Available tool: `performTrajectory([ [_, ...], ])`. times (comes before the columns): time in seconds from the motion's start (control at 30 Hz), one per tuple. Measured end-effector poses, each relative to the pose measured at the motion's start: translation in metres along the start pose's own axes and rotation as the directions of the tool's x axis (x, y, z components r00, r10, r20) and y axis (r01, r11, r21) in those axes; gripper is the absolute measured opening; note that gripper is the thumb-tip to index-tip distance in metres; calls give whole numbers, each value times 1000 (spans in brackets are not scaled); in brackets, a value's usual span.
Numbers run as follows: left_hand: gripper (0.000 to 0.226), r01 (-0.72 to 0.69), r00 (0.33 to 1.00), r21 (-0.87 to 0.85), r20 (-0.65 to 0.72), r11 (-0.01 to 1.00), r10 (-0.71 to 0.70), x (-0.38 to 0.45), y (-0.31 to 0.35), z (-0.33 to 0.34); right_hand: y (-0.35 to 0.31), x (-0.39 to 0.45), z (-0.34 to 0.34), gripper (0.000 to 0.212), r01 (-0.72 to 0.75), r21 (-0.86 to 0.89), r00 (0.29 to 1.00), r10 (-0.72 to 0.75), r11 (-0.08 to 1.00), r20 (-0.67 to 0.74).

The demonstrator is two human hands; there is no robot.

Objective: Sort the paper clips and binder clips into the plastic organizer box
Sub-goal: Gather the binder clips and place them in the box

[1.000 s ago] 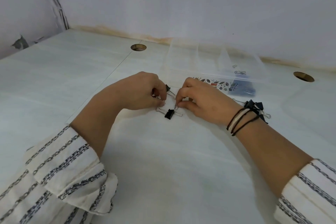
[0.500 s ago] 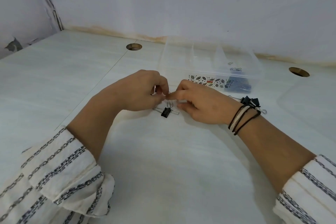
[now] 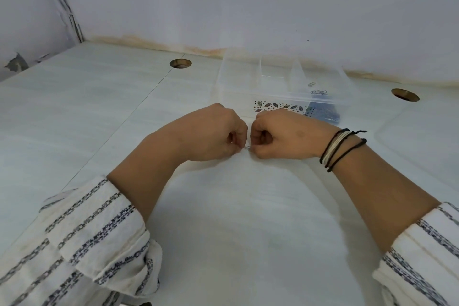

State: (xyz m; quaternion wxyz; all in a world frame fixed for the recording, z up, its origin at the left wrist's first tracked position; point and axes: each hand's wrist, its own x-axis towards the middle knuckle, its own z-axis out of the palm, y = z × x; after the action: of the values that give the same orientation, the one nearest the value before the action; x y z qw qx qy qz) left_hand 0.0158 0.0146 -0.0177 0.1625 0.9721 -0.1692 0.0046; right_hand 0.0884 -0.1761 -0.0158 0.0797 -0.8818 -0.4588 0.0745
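Both the left hand point(image 3: 218, 131) and right hand point(image 3: 278, 134) have their grip pinched together on a thin wire clip point(image 3: 246, 147) just above the worktop point(image 3: 236, 218), near the organizer box point(image 3: 280, 82); it looks light, springy and slippery, best held by its ends.

My left hand point(image 3: 211, 131) and right hand point(image 3: 280, 134), both curled into loose fists, meet knuckle to knuckle, fingertips pinching together, forearms converging from rolled striped sleeves.
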Motion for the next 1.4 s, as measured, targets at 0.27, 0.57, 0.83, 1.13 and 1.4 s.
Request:
performTrajectory([
  [0.27,25,-13,1000,219,-15,976,17,5,17,7,1,-3,-2,24,-60,-130,998,61,990,5],
  [0.57,30,52,980,-78,-186,996,-66,3,15,6,5,-22,-39,10,-144,98,986,151,985,-66],
  [0.83,32,-46,811,-483,-529,875,-249,53,64,-12,65,-53,-84,13,-320,322,741,448,891,-500],
  [1.13,7,-47,811,-342,-561,939,-163,152,92,-18,100,-42,-68,22,-515,198,603,516,834,-609],
  [1.4,5,27,720,-348,-644,937,-260,86,52,-13,29,-35,-77,13,-159,213,923,222,964,-316],
])
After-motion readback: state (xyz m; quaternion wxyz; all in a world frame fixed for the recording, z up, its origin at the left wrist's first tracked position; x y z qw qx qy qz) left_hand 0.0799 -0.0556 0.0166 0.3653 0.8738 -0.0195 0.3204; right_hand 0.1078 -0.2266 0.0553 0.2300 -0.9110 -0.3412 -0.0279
